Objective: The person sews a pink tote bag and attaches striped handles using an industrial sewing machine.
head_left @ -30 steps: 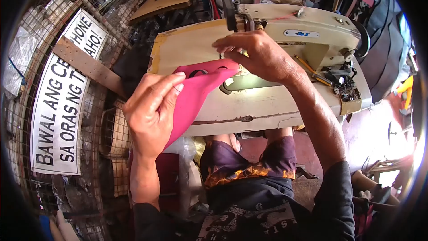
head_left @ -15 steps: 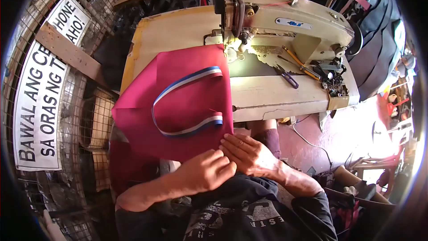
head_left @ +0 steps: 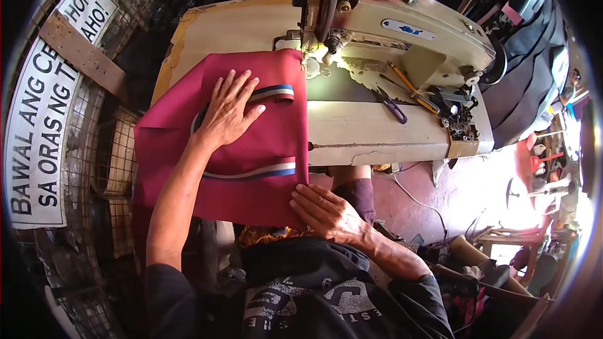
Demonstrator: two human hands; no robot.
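Observation:
A red fabric piece [head_left: 254,141] lies across the sewing machine's bed, its upper right corner by the needle area. A blue-and-white striped strap [head_left: 270,171] forms a loop on it, both ends at the right-hand edge. My left hand [head_left: 229,112] rests flat on the cloth with fingers spread, covering part of the strap. At the lower right edge of the fabric, my right hand [head_left: 330,215] holds the border, fingers on top and thumb hidden. The sewing machine [head_left: 370,12] has its lamp lit over the needle.
Purple-handled scissors [head_left: 394,110] and a yellow pencil-like tool [head_left: 408,85] lie right of the needle. Small metal parts [head_left: 461,113] cluster at the table's right end. A wire mesh wall with a lettered sign [head_left: 41,144] stands left. Dark material [head_left: 527,56] hangs at right.
My left hand has left the lower corner beside my right hand and moved up and left onto the fabric, opening flat. My right hand stays at the edge. The view has shifted slightly.

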